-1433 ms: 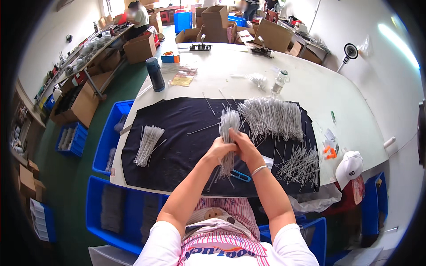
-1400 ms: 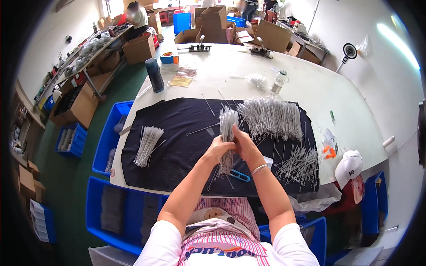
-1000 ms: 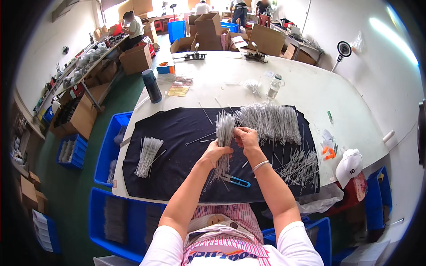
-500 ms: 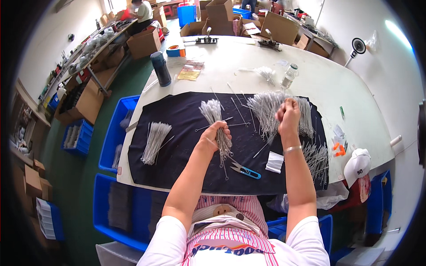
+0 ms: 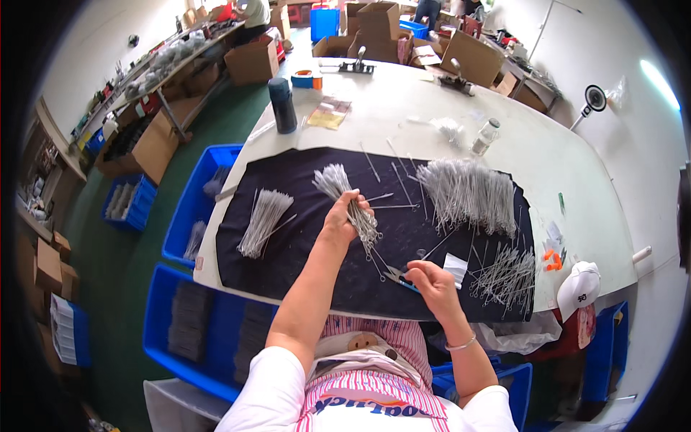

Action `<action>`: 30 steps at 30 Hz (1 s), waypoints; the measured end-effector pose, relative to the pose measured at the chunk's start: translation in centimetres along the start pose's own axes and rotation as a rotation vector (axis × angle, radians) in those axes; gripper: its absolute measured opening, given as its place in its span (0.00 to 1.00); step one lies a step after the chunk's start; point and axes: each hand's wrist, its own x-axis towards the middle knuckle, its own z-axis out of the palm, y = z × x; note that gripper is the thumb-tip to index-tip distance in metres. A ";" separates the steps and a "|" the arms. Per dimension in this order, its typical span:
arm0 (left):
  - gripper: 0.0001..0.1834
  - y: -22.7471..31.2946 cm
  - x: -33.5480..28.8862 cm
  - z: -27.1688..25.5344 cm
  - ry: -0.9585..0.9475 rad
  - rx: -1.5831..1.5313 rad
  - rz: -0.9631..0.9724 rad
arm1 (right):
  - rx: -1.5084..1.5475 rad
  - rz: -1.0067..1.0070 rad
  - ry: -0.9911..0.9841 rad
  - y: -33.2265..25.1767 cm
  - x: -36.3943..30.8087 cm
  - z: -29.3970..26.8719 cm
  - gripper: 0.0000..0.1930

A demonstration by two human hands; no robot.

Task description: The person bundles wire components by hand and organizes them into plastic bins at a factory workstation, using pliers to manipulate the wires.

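While the left hand (image 5: 344,216) is kept closed around a bundle of thin silver wire pieces (image 5: 347,194) near the centre of the frame, the right hand (image 5: 430,282) has been brought down to the lower centre, onto the near edge of the black cloth (image 5: 302,237). Half a second ago that right hand was raised at the large pile of wire pieces (image 5: 468,191) in the upper right of the cloth; a second ago both hands were pressed together on the bundle. The bundle is now gripped by the left fingers alone, fanned out above the fist and trailing below it toward the lower right.

The right fingers are curled over a pair of blue-handled scissors (image 5: 398,276) lying on the cloth; whether they are pinched on it or only touching it cannot be told. A small white paper slip (image 5: 455,266) lies just beside that hand.

A smaller sorted bunch (image 5: 263,219) is seen left of centre on the cloth, and a looser scattered heap (image 5: 507,270) at the right. A dark bottle (image 5: 282,105) stands on the pale table (image 5: 576,187) in the upper left of the tabletop, and a white cap (image 5: 579,288) rests at the right edge.

From the shift, it is judged that gathering has paused and the scissors are being reached for.
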 end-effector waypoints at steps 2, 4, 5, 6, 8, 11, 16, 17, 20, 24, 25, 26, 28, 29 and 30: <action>0.06 -0.4 0.1 -0.4 -0.038 0.013 0.001 | -0.206 -0.075 0.019 0.9 0.9 1.3 0.18; 0.08 -1.4 -0.2 -0.3 -0.028 0.003 0.004 | -0.265 -0.085 -0.062 2.0 1.5 2.6 0.16; 0.08 -1.8 -0.6 0.0 -0.036 0.006 0.000 | -0.270 -0.050 -0.110 2.3 1.5 3.4 0.13; 0.08 -2.1 -0.8 0.2 -0.014 0.020 0.014 | -0.222 0.006 -0.150 2.3 1.3 3.7 0.12; 0.08 -2.2 -1.2 0.3 0.010 0.042 0.047 | -0.107 0.058 -0.139 1.9 0.7 4.6 0.10; 0.08 -2.0 -1.4 0.2 -0.011 0.059 0.053 | -0.482 -0.121 0.076 2.1 0.3 4.3 0.10; 0.07 -2.6 -1.9 1.1 0.004 0.062 0.059 | -0.671 -0.422 0.376 1.9 2.0 4.9 0.16; 0.07 -2.9 -1.9 1.3 0.001 0.055 0.051 | -0.675 -0.421 0.386 2.4 2.4 4.6 0.16; 0.07 -3.2 -1.9 1.3 -0.033 0.025 0.033 | -0.143 0.059 -0.148 3.2 2.9 4.2 0.18; 0.07 -2.7 -2.2 1.7 -0.042 -0.001 0.055 | -0.206 -0.032 -0.077 2.8 2.7 4.0 0.16; 0.07 -2.5 -2.1 1.6 -0.046 0.005 0.051 | -0.261 -0.162 -0.024 2.9 3.2 4.2 0.15; 0.07 -2.4 -2.0 1.4 -0.083 -0.039 0.058 | -0.316 -0.291 0.031 2.9 3.5 4.4 0.14; 0.08 -2.1 -1.8 1.6 -0.135 -0.116 0.064 | -0.336 -0.264 0.052 2.5 3.7 4.8 0.14; 0.09 -1.9 -1.7 1.6 -0.139 -0.125 0.080 | -0.357 -0.235 0.064 2.2 3.8 4.9 0.13; 0.09 -1.6 -1.5 1.6 -0.148 -0.121 0.103 | -0.378 -0.185 0.019 2.1 3.9 4.8 0.11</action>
